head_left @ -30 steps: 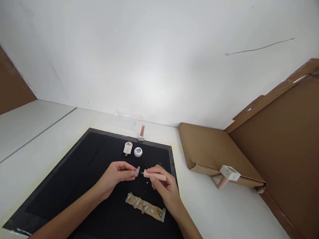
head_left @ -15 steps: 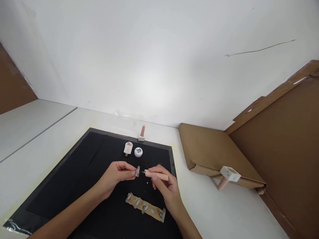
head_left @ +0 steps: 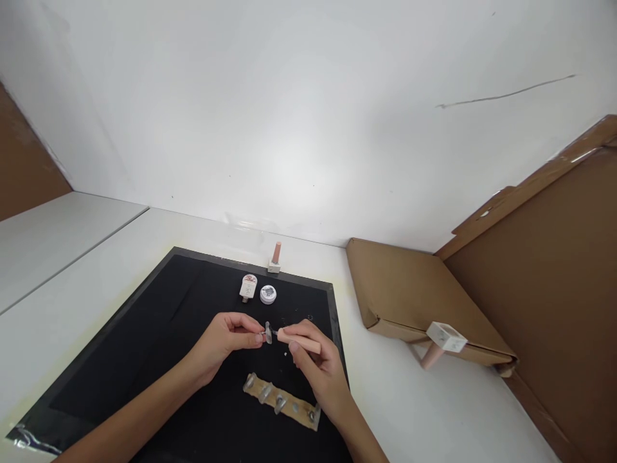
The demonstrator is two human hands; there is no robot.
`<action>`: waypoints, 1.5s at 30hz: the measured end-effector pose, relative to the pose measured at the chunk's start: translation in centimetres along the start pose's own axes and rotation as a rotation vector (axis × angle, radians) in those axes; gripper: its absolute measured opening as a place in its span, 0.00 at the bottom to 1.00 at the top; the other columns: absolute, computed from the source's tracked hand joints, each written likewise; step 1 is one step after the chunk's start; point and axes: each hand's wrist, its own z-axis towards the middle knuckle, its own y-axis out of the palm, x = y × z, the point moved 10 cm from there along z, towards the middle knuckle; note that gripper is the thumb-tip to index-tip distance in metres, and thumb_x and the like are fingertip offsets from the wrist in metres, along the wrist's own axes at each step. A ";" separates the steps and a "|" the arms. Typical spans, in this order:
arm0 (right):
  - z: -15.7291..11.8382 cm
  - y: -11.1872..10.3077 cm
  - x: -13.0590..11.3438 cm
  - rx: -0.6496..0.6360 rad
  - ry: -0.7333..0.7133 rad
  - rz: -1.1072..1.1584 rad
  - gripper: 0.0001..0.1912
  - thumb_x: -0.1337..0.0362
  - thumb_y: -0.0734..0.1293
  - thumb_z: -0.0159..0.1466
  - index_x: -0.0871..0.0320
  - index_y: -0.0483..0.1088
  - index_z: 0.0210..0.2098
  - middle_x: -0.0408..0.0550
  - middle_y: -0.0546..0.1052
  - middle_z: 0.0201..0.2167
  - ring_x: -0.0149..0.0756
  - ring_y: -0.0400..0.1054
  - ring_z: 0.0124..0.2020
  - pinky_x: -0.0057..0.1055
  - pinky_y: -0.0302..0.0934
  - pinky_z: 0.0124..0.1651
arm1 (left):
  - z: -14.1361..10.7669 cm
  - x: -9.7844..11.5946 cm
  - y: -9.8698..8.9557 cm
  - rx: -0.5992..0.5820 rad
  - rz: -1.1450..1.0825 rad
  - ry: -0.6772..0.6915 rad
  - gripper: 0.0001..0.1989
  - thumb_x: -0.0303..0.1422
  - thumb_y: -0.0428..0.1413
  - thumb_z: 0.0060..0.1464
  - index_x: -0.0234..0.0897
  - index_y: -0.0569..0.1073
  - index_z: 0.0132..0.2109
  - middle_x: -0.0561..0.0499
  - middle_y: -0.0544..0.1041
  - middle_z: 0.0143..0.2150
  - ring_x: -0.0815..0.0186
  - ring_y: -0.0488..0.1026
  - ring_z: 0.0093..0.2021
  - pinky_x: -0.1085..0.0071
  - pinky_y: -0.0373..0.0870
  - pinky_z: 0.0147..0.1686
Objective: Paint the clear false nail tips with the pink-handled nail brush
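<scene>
My left hand [head_left: 226, 339] pinches a small clear false nail [head_left: 268, 332] by a stem at its back. In my right hand [head_left: 321, 363] is a nail polish brush [head_left: 301, 341] with a pink cap-handle; its dark tip touches or nearly touches the nail. Below the hands lies a tan strip [head_left: 286, 402] bearing several clear false nails. Beyond the hands, an open-necked white bottle [head_left: 248, 287] lies next to a round white jar [head_left: 268, 294]. A nail polish bottle with a pink cap [head_left: 276, 253] stands at the mat's back edge.
The black mat [head_left: 159, 321] has taped grey edges and covers part of the white table [head_left: 110, 238]. A brown cardboard box [head_left: 400, 283] stands at the right, with another pink-capped nail polish bottle [head_left: 446, 337] beside it. A white wall [head_left: 289, 128] rises behind.
The brush in my right hand has shifted slightly left and tilted more, its tip closer to the nail. The nail has turned a little in my left fingers.
</scene>
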 end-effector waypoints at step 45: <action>0.1 0.7 1.1 -0.027 0.096 0.206 0.13 0.54 0.66 0.61 0.56 0.75 0.36 0.43 0.67 0.28 0.27 0.58 0.21 0.26 0.58 0.23 | -0.3 0.9 0.6 -0.023 0.054 0.050 0.05 0.28 0.68 0.35 0.34 0.80 0.23 0.50 0.78 0.26 0.66 0.73 0.30 0.70 0.69 0.35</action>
